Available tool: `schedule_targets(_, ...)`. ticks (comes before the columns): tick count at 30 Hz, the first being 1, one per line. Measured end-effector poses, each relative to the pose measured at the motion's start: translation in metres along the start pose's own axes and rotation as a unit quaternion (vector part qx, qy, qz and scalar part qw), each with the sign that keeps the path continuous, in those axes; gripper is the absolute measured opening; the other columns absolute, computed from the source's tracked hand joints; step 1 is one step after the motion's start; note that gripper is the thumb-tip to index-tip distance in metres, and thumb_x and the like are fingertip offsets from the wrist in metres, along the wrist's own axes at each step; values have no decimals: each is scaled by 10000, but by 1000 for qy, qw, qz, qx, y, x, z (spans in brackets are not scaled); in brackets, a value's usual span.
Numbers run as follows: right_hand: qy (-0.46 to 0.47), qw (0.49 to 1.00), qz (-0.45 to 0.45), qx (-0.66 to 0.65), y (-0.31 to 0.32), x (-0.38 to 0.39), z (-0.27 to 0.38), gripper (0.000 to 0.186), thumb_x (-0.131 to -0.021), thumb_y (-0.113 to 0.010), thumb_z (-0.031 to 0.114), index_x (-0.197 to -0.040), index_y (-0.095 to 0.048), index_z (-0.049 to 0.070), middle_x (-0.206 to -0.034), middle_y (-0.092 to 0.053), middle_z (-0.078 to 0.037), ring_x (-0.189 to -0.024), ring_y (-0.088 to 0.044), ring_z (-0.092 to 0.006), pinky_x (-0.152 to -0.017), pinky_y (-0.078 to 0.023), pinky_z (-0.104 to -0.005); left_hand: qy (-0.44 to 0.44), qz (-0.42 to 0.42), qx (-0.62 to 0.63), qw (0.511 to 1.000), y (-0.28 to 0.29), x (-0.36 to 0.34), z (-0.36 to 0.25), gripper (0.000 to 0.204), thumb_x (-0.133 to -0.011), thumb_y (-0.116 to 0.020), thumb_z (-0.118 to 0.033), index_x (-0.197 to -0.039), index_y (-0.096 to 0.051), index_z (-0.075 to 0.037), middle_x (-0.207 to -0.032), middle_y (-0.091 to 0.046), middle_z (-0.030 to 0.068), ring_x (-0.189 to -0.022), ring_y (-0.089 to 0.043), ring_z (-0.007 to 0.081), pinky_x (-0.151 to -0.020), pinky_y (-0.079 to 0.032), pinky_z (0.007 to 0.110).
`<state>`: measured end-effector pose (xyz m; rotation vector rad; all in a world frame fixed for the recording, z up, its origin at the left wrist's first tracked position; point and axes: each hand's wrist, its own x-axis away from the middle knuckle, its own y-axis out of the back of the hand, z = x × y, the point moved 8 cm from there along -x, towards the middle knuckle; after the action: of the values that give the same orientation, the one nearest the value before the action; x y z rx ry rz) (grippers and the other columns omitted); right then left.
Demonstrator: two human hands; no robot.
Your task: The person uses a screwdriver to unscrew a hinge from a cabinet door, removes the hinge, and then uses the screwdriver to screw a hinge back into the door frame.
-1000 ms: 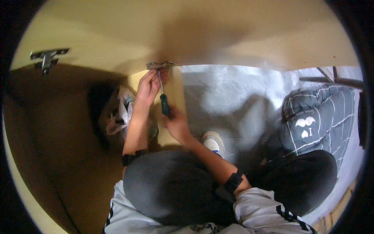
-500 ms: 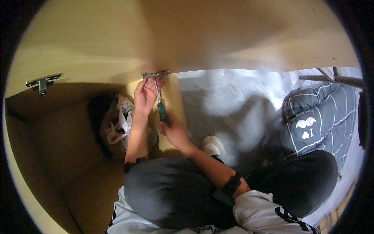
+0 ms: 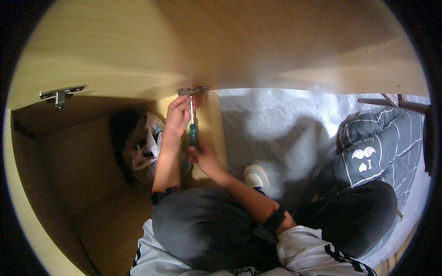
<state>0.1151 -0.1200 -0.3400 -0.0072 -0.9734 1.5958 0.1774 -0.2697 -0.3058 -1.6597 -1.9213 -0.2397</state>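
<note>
A metal cabinet hinge (image 3: 188, 92) sits at the lower edge of the wooden door panel (image 3: 276, 50). My left hand (image 3: 178, 116) reaches up to it, fingers curled around the hinge and close to the screwdriver's tip. The screwdriver (image 3: 193, 132) has a green handle and a thin steel shaft, which points up to the hinge. Wrapped about the lower end of its handle is my right hand (image 3: 205, 160). Just where the tip meets the hinge is too small to make out. A second hinge (image 3: 61, 95) is fixed to the panel farther left.
Below the panel opens a wooden cabinet (image 3: 64, 161), with plastic bags (image 3: 154, 142) inside. Its pale side board (image 3: 216, 124) stands beside my hands. To the right are grey floor (image 3: 244, 133), my shoe (image 3: 256, 177), a dark checked quilt (image 3: 386, 142) and a bar (image 3: 386, 103).
The whole view has shifted slightly, so things appear a little farther right and lower. The screwdriver stands more upright. Both hands keep their holds.
</note>
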Motion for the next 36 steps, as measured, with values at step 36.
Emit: schedule_targets(36,-182,905,-141,-357,40,36,-2,263,-920,-423,330,-946,-490,77,-733,-532,-64,-538,-464,-140,-465,-366,-242,65,-122,-72,988,-2,22,-2,191,-869,-488,-7,-1013,-502,119,-1026,-578,214,-932,-603,259,-848,-520,314)
